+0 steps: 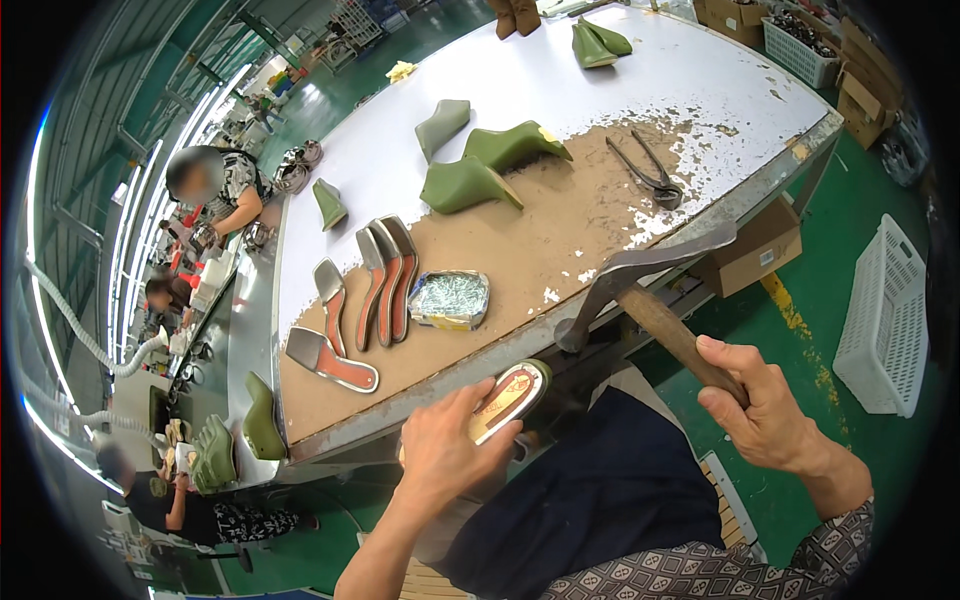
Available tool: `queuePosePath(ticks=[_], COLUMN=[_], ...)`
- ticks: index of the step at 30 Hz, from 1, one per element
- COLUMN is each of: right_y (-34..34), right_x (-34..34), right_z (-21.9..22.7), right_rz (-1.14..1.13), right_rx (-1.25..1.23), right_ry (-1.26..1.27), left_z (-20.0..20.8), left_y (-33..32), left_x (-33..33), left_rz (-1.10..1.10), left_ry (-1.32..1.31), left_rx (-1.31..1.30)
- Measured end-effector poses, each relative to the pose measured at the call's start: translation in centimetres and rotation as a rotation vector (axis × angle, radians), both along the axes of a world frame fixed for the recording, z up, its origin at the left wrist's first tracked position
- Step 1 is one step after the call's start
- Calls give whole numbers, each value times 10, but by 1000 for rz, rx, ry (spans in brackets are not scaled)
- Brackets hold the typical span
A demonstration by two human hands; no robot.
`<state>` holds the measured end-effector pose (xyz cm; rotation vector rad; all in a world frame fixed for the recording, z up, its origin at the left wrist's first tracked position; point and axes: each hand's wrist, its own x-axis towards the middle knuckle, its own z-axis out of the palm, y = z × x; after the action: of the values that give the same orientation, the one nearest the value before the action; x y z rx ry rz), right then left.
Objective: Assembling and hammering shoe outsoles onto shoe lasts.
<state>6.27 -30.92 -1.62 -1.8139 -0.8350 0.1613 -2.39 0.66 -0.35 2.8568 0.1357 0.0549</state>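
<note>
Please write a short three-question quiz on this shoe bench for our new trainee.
1. True or false: the right hand grips a hammer.
2. What does the left hand press against?
A. an insole
B. the pincers
C. the tray of nails
3. Fill in: the green shoe forms lie on the ____.

Key: 1 true; 2 A; 3 table.

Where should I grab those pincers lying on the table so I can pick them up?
Take the pincers by the two long thin handles, coming from above at the far end. They lie flat on the workbench, with the heavy jaws pointing toward the near edge.
</note>
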Motion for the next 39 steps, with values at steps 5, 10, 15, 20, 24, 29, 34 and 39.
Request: queuePosePath(ticks=[5,10,15,20,24,29,34,39], right_y=[8,14,19,26,27,46,39,42], right_x=[-2,0,3,12,9,11,22,8], right_z=[3,6,8,42,32,41,52,24], right_rz=[39,85,114,130,-51,157,36,232], right_rx=[-26,-36,-38,-27,180,-391,281,-339], right_ry=[24,-14,-111,-211,-426,26,-310,-135], left_z=[-1,0,-4,-3,-5,-11,-10,-16], left_y=[-4,-6,-7,-10,-16,-12,-13,-12], left_x=[0,1,2,2,6,11,5,8], left_rz=[32,48,55,87,55,3,10,-49], left_ry=[-23,-29,-31,24,129,196,212,116], left_rx=[-21,-31,-57,-24,133,227,200,213])
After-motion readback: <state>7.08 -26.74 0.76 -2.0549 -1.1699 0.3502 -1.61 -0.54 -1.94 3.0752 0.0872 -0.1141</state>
